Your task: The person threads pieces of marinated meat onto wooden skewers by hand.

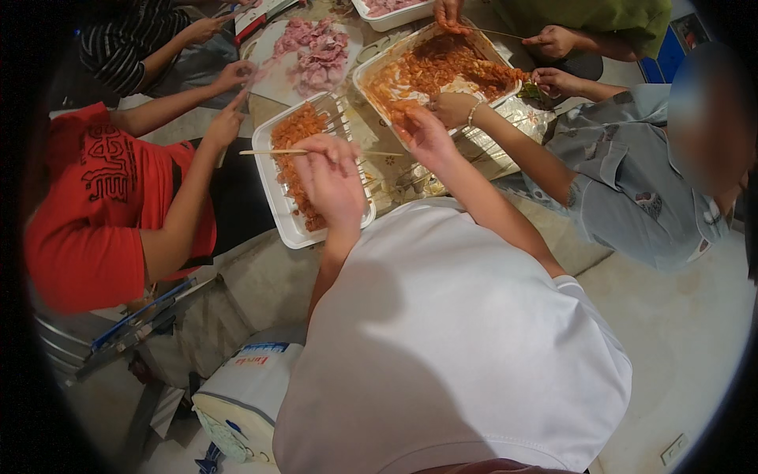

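Observation:
My left hand (333, 178) holds a thin wooden skewer (272, 151) that lies crosswise. It is above a white tray (288, 230) of orange-red coated skewered meat (290, 127). To its right, my right hand (427, 137) is at the near left edge of a larger white tray (362, 65). Its fingertips are at a piece of red-sauced meat (404, 112); whether they grip it is unclear. That tray holds a heap of sauced meat (441, 59). A co-worker's hand with a bracelet (453, 109) is right beside my right hand, over the same tray.
Raw pink meat (314, 53) lies on a white round board (269, 77) at the back left. Another white tray (394, 22) of meat is at the top. Co-workers' hands (228, 121) are on both sides. Several skewers lie on foil (503, 145) at the right. A red-handled knife (251, 28) is further back.

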